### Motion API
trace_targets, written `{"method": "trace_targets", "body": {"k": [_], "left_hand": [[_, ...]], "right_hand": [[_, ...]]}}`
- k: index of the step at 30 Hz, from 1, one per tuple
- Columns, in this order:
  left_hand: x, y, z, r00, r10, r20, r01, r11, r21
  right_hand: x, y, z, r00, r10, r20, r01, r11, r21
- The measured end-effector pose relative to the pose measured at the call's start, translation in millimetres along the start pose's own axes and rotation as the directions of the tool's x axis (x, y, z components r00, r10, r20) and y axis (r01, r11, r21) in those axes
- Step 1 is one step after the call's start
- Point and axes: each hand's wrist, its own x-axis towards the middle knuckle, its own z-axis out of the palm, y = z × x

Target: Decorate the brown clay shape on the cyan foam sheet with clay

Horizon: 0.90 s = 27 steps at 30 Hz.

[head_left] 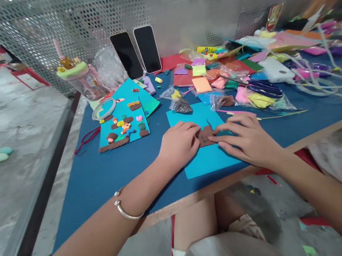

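A flat brown clay shape (205,136) with darker spots lies on a bright blue card (201,162) near the table's front edge. My left hand (181,141) is closed, its curled fingers at the clay's left side; the fingertips are partly hidden. From the right, my right hand (244,137) reaches over the card with fingers stretched and apart, the fingertips touching the clay. Just beyond the card are small bags of dark clay (183,106) and brown clay (226,100).
A second blue card with clay figures (123,128) lies to the left. Behind it are a cup with a straw (83,79) and two phones (147,48) against a perforated metal panel (192,10). Scissors (264,88), clay packets and white cables (318,88) crowd the right.
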Motion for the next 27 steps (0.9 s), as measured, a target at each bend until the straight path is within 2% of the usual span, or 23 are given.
{"method": "trace_targets", "body": {"k": [5,11,16,20,27], "left_hand": [[0.2,-0.8,-0.4,1.000,-0.004,0.000,0.004,1.000,-0.007],[-0.1,-1.1,0.8,1.000,-0.003,0.002,0.003,1.000,-0.006],[-0.8,-1.0,1.2,1.000,-0.004,-0.006,0.003,1.000,-0.007],[-0.3,-1.1,0.5,1.000,0.001,-0.019,-0.001,1.000,0.000],[-1.7,0.6,1.3,1.000,0.009,-0.030,-0.009,1.000,-0.007]], "right_hand": [[-0.4,0.0,-1.0,0.997,0.045,-0.055,-0.043,0.998,0.037],[-0.1,-0.1,0.2,0.999,0.033,-0.030,-0.032,0.999,0.024],[-0.3,-0.4,0.2,0.996,0.058,-0.068,-0.057,0.998,0.006],[-0.1,-1.1,-0.4,0.999,0.031,-0.037,-0.032,0.999,-0.005],[1.7,-3.6,0.7,0.998,0.061,0.016,-0.060,0.998,-0.027]]}}
